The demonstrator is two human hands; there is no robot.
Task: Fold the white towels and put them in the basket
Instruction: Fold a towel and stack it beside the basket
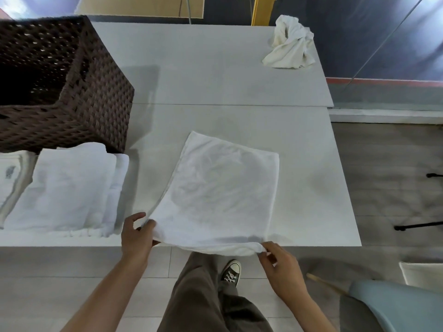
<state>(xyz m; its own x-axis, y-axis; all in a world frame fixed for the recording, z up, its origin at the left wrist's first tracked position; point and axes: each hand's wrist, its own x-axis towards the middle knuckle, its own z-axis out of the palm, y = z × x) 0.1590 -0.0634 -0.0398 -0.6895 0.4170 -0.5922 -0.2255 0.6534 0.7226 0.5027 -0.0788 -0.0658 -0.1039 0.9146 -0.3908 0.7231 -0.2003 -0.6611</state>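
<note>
Down at table (215, 80) edge, pinching towel (220, 192) corners with left hand (136, 238) and right hand (280, 267), fingers (271, 246) clamped on cloth, presumably to fold again.

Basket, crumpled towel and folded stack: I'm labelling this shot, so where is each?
basket (100, 92): head view, its woven right wall.
crumpled towel (291, 44): head view, middle of the bundle.
folded stack (69, 185): head view, top towel's flat face.

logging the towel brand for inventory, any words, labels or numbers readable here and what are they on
No text here can be read.
Grey mark on the far-left folded towel: too blurred to read.
Wicker basket, flat towel, crumpled towel: no writing visible.
</note>
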